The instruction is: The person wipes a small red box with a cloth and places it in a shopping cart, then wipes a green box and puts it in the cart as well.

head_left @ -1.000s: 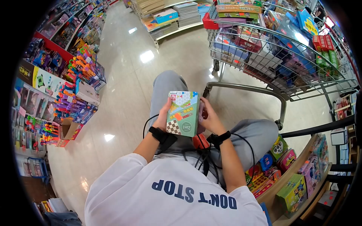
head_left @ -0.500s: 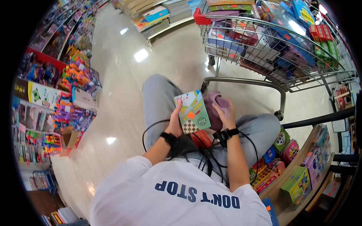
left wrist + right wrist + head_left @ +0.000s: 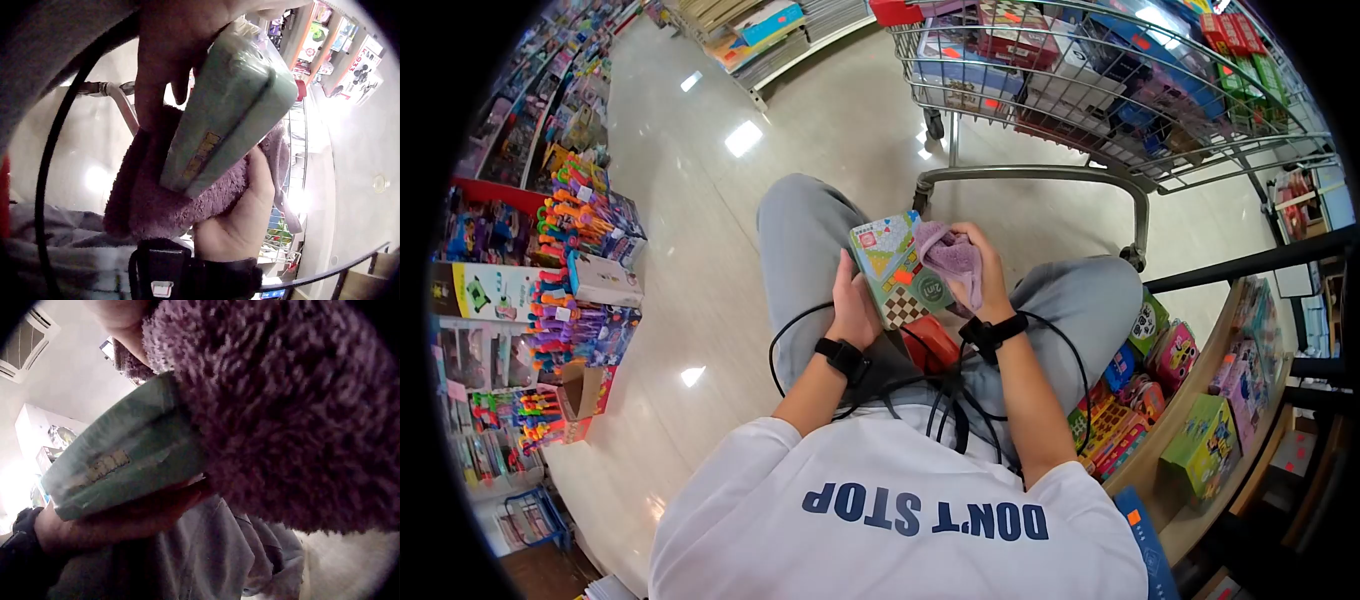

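A green boxed board game [image 3: 887, 262] with a checkerboard print, "2in1" and an orange sticker is held tilted above the lap. My left hand [image 3: 855, 308] grips its left side, thumb along the edge; in the right wrist view the left fingers [image 3: 125, 522] lie beneath it. A fluffy purple cloth [image 3: 950, 258] is in my right hand [image 3: 990, 268], laid over the box's right edge. Seen from the left wrist, the cloth [image 3: 165, 197] wraps round one end of the box [image 3: 228, 106], which has a shiny clear wrap.
A wire shopping cart [image 3: 1050, 95] packed with boxed goods stands ahead on the right. Toy shelves [image 3: 530, 280] line the left side. A low wooden shelf [image 3: 1200, 470] with boxed toys is close on the right. Black cables [image 3: 945, 395] and a red object [image 3: 930, 343] lie at the lap.
The cloth, first mostly hidden behind the box, came out to the right in my right hand, then moved over the box's right edge. The head view has shifted.
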Demonstrator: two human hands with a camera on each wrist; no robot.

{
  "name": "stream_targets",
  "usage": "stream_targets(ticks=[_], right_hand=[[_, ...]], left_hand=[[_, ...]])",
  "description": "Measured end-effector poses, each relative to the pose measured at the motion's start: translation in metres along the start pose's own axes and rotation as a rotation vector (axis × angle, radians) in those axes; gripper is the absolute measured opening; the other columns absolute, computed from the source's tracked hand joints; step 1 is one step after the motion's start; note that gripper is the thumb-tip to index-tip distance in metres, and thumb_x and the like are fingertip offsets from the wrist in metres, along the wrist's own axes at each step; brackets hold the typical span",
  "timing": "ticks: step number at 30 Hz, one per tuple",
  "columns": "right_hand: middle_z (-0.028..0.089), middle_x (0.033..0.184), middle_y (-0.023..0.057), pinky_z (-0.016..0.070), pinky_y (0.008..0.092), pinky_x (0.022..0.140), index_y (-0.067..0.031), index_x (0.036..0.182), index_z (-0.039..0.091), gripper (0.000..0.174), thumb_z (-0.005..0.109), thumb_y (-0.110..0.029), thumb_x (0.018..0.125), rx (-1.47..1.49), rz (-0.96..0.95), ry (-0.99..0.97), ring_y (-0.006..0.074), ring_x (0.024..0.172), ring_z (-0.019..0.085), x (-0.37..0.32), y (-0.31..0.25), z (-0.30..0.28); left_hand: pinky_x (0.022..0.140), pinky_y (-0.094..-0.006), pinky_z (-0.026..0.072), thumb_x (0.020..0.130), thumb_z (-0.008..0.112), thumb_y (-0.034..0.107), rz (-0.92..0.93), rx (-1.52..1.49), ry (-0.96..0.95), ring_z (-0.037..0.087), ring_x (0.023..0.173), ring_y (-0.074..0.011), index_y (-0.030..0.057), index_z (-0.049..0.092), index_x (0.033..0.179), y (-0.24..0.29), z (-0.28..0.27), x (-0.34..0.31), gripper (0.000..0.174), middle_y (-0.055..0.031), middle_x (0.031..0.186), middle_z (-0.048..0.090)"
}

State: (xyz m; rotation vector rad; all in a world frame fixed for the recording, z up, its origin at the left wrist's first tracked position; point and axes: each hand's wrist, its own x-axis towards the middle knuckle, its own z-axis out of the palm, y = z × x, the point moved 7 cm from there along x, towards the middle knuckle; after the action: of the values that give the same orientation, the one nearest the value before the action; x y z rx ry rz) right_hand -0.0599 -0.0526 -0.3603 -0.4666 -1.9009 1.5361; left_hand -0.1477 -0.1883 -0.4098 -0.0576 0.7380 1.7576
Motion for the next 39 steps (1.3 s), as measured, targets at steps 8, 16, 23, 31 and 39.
stream_targets(ticks=[8,16,23,31,39], right_hand=[[0.064,0.086,0.0126,0.0473,0.0276,0.072,0.0016,0.098,0.06,0.033,0.069,-0.003,0.066,-0.279,-0.238,-0.26,0.0151,0.079,0.061,-0.008,-0.008,0.027],[0.065,0.085,0.017,0.0489,0.0316,0.07,-0.0026,0.096,0.061,0.032,0.069,-0.006,0.065,-0.058,-0.066,-0.099,0.0317,0.081,0.064,-0.007,-0.005,0.01],[0.065,0.088,0.0128,0.0485,0.0303,0.073,-0.0012,0.099,0.059,0.035,0.068,-0.003,0.064,-0.227,-0.078,0.173,0.0233,0.08,0.064,-0.008,-0.01,-0.013],[0.065,0.084,0.015,0.0482,0.0382,0.067,-0.0093,0.089,0.066,0.028,0.071,-0.018,0.062,-0.122,-0.208,-0.374,0.0341,0.079,0.062,-0.017,0.008,0.044],[0.064,0.079,0.0166,0.0472,0.0424,0.068,-0.0077,0.087,0.065,0.025,0.07,-0.018,0.065,-0.424,0.029,-0.08,0.036,0.078,0.061,-0.022,0.029,0.002]], left_hand=[[0.103,-0.0428,0.0367,0.091,0.023,0.064,-0.02,0.105,-0.047,0.046,0.121,-0.0302,0.001,0.035,0.136,-0.003,0.0,0.009,0.078,-0.0158,0.133,0.046],[0.093,-0.0388,0.0449,0.092,0.035,0.058,-0.076,0.276,0.0,0.055,0.108,-0.0259,0.0028,0.043,0.13,-0.011,-0.006,0.012,0.068,-0.0133,0.122,0.054],[0.089,-0.0374,0.0471,0.092,0.039,0.055,-0.176,0.388,-0.016,0.056,0.104,-0.0243,0.004,0.046,0.127,-0.023,0.009,0.004,0.063,-0.0123,0.119,0.055],[0.095,-0.0392,0.0428,0.091,0.041,0.054,0.117,0.215,0.165,0.053,0.111,-0.0273,0.0066,0.041,0.132,0.0,-0.02,0.015,0.063,-0.0123,0.125,0.052],[0.1,-0.0416,0.0384,0.093,0.037,0.053,0.236,0.269,0.16,0.049,0.116,-0.0296,0.0061,0.035,0.136,0.021,-0.014,0.004,0.064,-0.0137,0.131,0.047]])
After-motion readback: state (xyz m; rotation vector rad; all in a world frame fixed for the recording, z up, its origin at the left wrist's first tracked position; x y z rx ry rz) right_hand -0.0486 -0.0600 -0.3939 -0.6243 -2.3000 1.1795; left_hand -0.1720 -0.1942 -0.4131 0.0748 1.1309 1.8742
